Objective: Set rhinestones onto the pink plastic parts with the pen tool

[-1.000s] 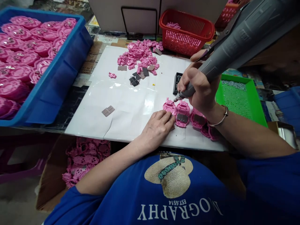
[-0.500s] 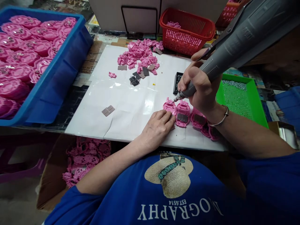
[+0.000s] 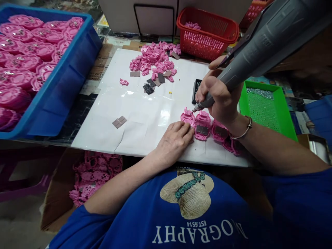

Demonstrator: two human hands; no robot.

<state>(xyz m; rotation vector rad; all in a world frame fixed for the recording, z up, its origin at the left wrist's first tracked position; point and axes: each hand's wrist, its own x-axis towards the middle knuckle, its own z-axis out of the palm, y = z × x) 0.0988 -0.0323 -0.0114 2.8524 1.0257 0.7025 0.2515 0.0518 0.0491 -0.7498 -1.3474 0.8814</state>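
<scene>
Blue cloth fills the bottom of the frame: the person's shirt (image 3: 181, 221), printed with a straw hat and, upside down from this view, the readable letters "OGRAPHY" and "EST.6514". Upper left, a blue bin (image 3: 64, 86) is heaped with pink moulded parts. A white sheet (image 3: 145, 114) covers the middle of the worktop (image 3: 85, 103). From the upper right corner a grey power screwdriver (image 3: 259, 45) slants down toward the centre of the frame. Right of centre sits a green tray (image 3: 264, 110) with a strip of small screws along its far edge, and at top centre a red basket (image 3: 207, 34) holds a few pink pieces. A loose pile of pink pieces (image 3: 157, 62) with some grey pads lies on the far part of the sheet.

The right hand (image 3: 220, 97) comes in from the right on a bent forearm, a thin bangle at the wrist; its grip is clenched round the lower barrel of the screwdriver, thumb raised behind it, and the bit tip meets the top edge of the leftmost pink housing (image 3: 188, 118). That housing lies just right of centre, first in a short row of like housings running right under the wrist. The left hand (image 3: 175, 140) lies palm down at the near edge of the sheet, fingers flat and pressing on the housing's near side, nothing enclosed. A single grey pad (image 3: 119, 122) lies alone left of centre.
</scene>
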